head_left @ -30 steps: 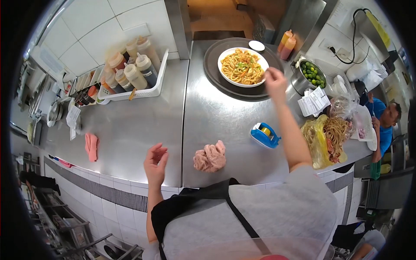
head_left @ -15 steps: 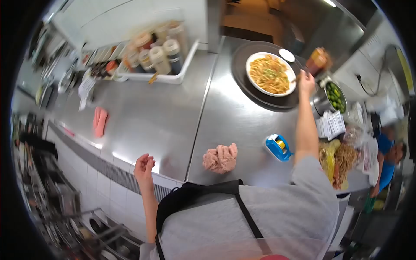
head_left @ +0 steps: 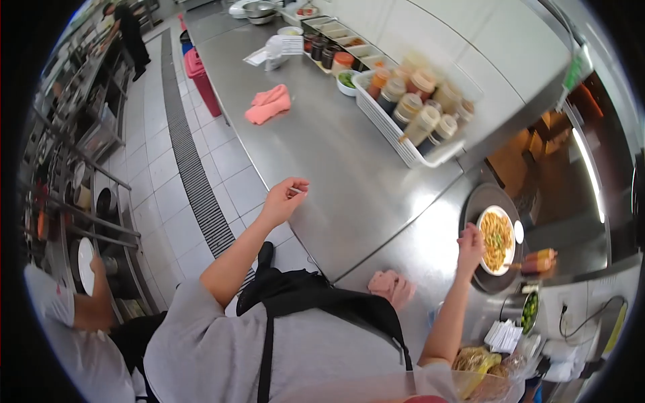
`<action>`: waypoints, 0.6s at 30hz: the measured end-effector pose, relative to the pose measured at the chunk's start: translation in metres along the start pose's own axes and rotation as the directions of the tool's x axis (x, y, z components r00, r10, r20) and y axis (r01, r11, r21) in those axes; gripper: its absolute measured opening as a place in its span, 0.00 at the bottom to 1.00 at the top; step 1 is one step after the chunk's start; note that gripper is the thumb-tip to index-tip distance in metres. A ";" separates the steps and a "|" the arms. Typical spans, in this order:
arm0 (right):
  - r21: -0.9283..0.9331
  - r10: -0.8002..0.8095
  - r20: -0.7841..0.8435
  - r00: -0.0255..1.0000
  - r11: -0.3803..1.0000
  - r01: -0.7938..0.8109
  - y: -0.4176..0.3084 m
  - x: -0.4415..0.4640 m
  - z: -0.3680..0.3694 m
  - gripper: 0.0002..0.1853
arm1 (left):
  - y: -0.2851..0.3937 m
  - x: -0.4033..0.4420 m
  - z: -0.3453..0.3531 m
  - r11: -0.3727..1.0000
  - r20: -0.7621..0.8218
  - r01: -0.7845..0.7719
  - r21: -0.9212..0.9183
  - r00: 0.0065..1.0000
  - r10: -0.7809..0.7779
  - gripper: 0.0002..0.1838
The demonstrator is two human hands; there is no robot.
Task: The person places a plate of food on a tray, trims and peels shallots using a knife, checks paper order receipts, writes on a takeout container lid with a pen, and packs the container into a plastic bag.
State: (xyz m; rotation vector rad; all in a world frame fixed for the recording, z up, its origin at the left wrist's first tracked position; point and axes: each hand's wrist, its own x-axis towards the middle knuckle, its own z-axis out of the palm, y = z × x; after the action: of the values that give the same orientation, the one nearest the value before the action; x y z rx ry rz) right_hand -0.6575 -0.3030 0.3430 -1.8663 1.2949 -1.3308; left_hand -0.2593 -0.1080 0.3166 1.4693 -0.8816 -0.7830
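My left hand (head_left: 285, 203) is held over the front edge of the steel counter, its fingers curled in; a small pale spot shows between them, too small to name. My right hand (head_left: 471, 247) hovers at the left rim of a white plate (head_left: 508, 269), fingers loosely bent and a little apart, with nothing visible in them. Saucy noodles (head_left: 496, 240) fill the plate, which rests on a dark round tray (head_left: 476, 201). Beside it lie a small white dish (head_left: 519, 232) and an orange-brown sauce bottle (head_left: 537, 262).
A pink cloth (head_left: 392, 287) lies near my body, another cloth (head_left: 269, 104) farther left. A white basket (head_left: 386, 121) holds several sauce bottles. At right stand a pot of green limes (head_left: 531, 312) and bagged noodles (head_left: 476, 361). A co-worker (head_left: 70, 316) at left holds a white plate (head_left: 86, 265).
My view has swung left, bringing the aisle and a co-worker into sight. My right hand has gone from the plate's bottle side to its opposite rim. My left arm reaches farther forward.
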 end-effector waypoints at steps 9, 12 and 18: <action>-0.149 -0.088 0.284 0.955 0.980 0.135 -0.094 -0.070 0.216 0.06 | -0.011 0.181 -0.118 0.969 -0.077 -0.198 0.145 0.975 0.210 0.13; -0.228 -0.037 0.282 0.959 0.968 0.104 -0.116 -0.080 0.260 0.06 | -0.033 0.277 -0.175 0.921 -0.247 -0.242 0.304 0.914 0.322 0.18; -0.222 -0.071 0.331 0.941 0.963 0.151 -0.152 -0.044 0.349 0.08 | -0.066 0.469 -0.283 0.832 -0.333 -0.139 0.537 0.871 0.361 0.20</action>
State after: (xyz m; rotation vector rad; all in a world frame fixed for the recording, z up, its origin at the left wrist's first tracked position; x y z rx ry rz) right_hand -0.2804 -0.2413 0.3097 -2.2451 1.2379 -0.8968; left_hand 0.2212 -0.3779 0.2839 1.8303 -0.9551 -0.0030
